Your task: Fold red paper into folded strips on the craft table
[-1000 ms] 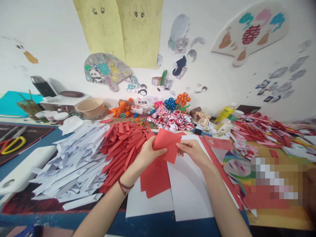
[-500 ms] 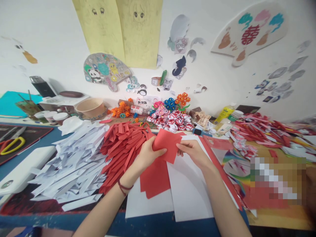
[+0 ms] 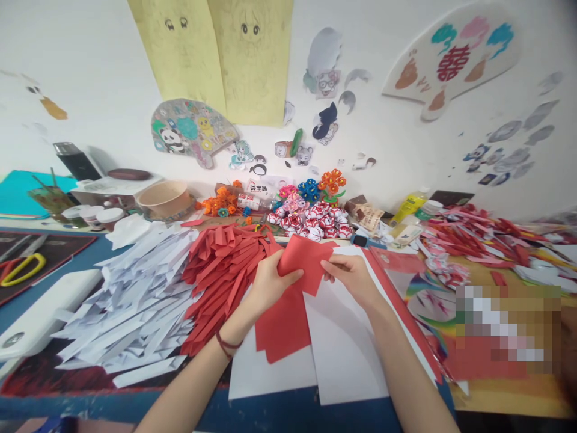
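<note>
Blue-topped table (image 3: 252,412): heap of folded white paper strips (image 3: 130,300), beside it a smaller heap of folded red paper strips (image 3: 225,264). Red rectangular paper sheet (image 3: 306,258) held above flat papers; left hand (image 3: 273,276) grips its left side, thumb on top; right hand (image 3: 349,273) pinches its right edge.

the fingers of the left hand (image 3: 270,281) are mostly hidden behind the red paper (image 3: 306,266). both forearms leave through the bottom edge. a pixelated patch (image 3: 507,331) at lower right masks what lies under it; the dark shape (image 3: 568,349) beside it is too blurred to tell. the top edge crops the yellow sheets (image 3: 256,72), the left edge the scissors (image 3: 27,267).
</note>
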Action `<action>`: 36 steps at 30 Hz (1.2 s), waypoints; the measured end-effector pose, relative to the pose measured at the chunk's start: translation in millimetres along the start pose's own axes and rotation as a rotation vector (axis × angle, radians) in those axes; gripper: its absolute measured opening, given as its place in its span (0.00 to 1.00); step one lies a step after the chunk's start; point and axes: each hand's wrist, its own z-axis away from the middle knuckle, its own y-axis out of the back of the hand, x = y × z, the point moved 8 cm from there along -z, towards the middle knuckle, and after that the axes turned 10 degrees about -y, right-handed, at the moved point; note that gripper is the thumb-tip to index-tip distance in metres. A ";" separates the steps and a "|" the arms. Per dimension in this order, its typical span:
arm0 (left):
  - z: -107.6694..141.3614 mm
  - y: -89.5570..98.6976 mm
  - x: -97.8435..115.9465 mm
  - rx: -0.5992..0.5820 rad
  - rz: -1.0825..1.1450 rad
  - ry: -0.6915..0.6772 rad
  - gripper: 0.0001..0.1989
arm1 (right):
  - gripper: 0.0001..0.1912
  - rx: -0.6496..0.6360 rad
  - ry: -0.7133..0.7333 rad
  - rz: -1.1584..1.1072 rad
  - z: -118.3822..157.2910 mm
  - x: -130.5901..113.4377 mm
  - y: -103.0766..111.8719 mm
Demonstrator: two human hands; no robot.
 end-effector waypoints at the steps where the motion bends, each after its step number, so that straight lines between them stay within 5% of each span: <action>1: -0.1 -0.7 -0.9 -0.008 0.017 0.005 0.13 | 0.17 -0.001 -0.004 0.000 -0.3 0.9 -0.2; 5: 0.8 -5.0 -5.0 -0.057 0.108 0.047 0.13 | 0.17 -0.009 -0.024 -0.007 -0.4 3.7 -1.4; 12: 10.6 -20.6 -21.8 -0.156 0.440 0.319 0.18 | 0.16 -0.055 -0.065 0.032 2.3 4.8 -4.7; 18: 13.4 -24.4 -27.1 -0.097 0.638 0.406 0.19 | 0.16 -0.125 -0.076 0.048 3.1 4.9 -11.9; 36: 1.5 6.8 -28.2 0.071 0.576 0.319 0.14 | 0.18 -0.076 -0.089 -0.002 -1.1 13.4 5.1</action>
